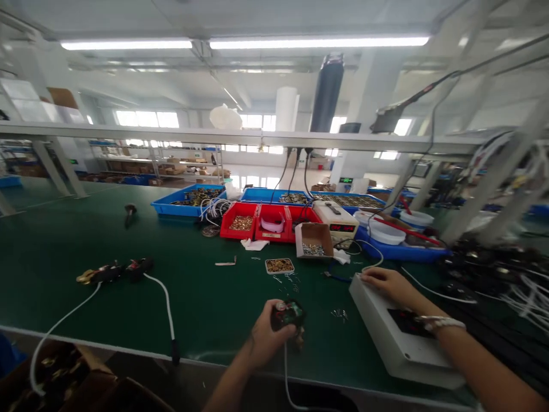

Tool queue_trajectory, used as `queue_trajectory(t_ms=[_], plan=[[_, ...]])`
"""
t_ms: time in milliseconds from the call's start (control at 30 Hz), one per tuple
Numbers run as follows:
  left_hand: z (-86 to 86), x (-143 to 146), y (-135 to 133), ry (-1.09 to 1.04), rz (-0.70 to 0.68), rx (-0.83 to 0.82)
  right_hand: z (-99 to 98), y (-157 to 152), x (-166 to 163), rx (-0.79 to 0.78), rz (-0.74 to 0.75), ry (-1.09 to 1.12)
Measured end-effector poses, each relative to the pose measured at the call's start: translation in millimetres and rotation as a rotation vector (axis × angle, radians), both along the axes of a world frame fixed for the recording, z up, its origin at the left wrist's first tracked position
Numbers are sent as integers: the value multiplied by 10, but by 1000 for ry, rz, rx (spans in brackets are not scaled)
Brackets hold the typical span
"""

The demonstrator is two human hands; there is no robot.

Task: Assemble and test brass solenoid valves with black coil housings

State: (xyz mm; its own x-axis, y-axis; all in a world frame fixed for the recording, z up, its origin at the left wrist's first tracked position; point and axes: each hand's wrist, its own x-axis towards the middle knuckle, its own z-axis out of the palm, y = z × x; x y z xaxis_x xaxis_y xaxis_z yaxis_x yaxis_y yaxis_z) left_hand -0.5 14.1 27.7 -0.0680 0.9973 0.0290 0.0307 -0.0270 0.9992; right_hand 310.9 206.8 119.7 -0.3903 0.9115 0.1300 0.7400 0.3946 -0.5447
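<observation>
My left hand [270, 335] is closed around a small dark device with an exposed circuit board [289, 313], held above the near edge of the green table. A white cord [286, 372] hangs down from the device. My right hand [392, 286] rests at the far end of a light grey box [392, 343] with a dark panel on its top. Its fingers are bent together over the box's far edge, near a white cable [380, 257]; what they grip, if anything, is hidden. A few small metal pieces [339, 314] lie between the hands.
Red bins [239, 221], a small carton of metal parts [314, 240] and a power supply with a red display [335, 220] stand behind. A shallow tray of brass bits [279, 266] is ahead. Corded assemblies [112, 272] lie left, dark parts [484, 263] right.
</observation>
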Motion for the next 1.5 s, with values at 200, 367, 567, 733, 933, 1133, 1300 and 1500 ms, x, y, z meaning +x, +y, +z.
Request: queue_trajectory(t_ms=[200, 367, 567, 733, 933, 1133, 1300, 1500], plan=[[95, 89, -44, -189, 12, -12, 33, -32, 82, -22, -51, -2], [317, 241, -175, -371, -9, -55, -45, -90, 256, -34, -102, 43], [587, 370, -383, -569, 4, -80, -178, -156, 270, 6, -167, 96], [727, 419, -531, -639, 19, -100, -183, -97, 219, -6, -168, 101], [927, 405, -648, -660, 10, -144, -186, -95, 221, -6, -182, 106], [1021, 370, -695, -713, 3, -148, -213, -80, 218, -11, -191, 138], [1021, 366, -717, -765, -4, -141, -245, -45, 221, -25, -221, 174], [1027, 357, -736, -776, -5, -140, -205, -99, 206, -16, -203, 192]])
